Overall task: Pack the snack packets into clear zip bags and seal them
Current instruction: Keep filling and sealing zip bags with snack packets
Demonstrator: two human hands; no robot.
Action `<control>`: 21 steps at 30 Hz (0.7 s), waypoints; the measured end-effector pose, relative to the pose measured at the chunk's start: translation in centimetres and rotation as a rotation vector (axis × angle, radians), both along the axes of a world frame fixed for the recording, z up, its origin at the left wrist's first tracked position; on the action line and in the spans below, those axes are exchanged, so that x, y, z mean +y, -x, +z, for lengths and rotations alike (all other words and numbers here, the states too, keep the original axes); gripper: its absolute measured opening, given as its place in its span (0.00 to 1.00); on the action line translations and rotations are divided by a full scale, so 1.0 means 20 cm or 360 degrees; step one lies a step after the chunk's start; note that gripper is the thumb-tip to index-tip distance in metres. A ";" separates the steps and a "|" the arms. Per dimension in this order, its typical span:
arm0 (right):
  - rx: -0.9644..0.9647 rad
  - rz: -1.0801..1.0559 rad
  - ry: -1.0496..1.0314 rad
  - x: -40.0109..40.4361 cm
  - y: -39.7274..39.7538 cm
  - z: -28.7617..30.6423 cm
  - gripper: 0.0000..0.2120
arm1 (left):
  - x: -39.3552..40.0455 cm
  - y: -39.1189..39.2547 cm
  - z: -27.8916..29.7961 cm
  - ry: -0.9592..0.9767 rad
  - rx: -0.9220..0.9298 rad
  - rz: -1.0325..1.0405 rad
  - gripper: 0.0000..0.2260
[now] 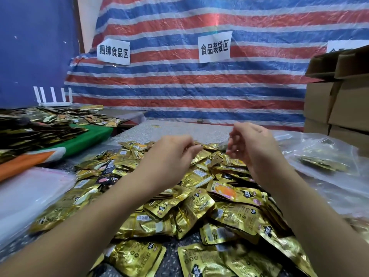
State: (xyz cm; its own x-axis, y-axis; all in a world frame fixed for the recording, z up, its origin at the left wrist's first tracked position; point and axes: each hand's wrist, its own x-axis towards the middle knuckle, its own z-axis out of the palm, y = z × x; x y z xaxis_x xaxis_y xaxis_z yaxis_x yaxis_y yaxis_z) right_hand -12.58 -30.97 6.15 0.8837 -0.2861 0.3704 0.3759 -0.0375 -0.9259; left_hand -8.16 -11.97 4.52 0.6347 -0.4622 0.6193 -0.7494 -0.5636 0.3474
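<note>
A big heap of gold foil snack packets (199,200) covers the speckled table (179,128) in front of me. Both my hands hover above the far side of the heap, a short gap between them. My left hand (171,154) has thumb and forefinger pinched together. My right hand (253,144) has its fingers curled inward. A faint clear zip bag (222,145) shows as a greyish film between the fingertips, and both hands seem to pinch its edge. Most of the bag is too transparent to make out.
A stack of flat clear bags (30,192) lies at the left. Clear bags filled with packets (319,162) lie at the right. Cardboard boxes (339,100) stand at the back right. Another packet pile (40,124) sits on green and orange cloth at the left.
</note>
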 end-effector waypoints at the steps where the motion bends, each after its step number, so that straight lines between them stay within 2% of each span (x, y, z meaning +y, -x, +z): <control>1: 0.0003 0.0015 0.0071 0.01 0.01 0.00 0.15 | 0.02 0.00 -0.02 -0.0048 0.0014 0.0027 0.17; 5: 0.0023 0.0123 0.0167 0.06 0.05 0.01 0.19 | 0.16 -0.01 -0.08 -0.0002 0.0071 0.0167 0.29; 6: 0.0023 0.0147 0.0188 0.08 0.06 0.01 0.20 | 0.22 -0.02 -0.09 0.0006 0.0067 0.0233 0.29; 9: -0.0018 0.0215 0.0240 0.15 0.07 0.00 0.23 | 0.43 -0.09 -0.12 -0.0070 0.0110 0.0477 0.18; 11: -0.0040 0.0275 0.0246 0.19 0.07 0.00 0.25 | 0.58 -0.17 -0.14 -0.0174 0.0155 0.0708 0.15; 14: -0.0042 0.0376 0.0365 0.23 0.07 0.00 0.27 | 0.77 -0.31 -0.20 -0.0434 0.0205 0.1077 0.15; 18: -0.0026 0.0424 0.0488 0.23 0.08 0.00 0.29 | 0.98 -0.40 -0.29 -0.0733 0.0559 0.1455 0.23; 19: -0.0017 0.0429 0.0496 0.24 0.08 0.00 0.29 | 1.02 -0.41 -0.31 -0.0797 0.0617 0.1493 0.24; 21: 0.0000 0.0435 0.0505 0.24 0.09 0.00 0.26 | 1.06 -0.42 -0.34 -0.0871 0.0690 0.1416 0.18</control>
State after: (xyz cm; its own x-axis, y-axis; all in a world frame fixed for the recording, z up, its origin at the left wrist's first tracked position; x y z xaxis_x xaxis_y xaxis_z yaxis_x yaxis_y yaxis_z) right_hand -14.33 -26.09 6.11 0.9113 0.0874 0.4023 0.4115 -0.2195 -0.8846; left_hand 0.28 9.17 -2.33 0.9855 0.1195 0.1201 0.1176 -0.9928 0.0229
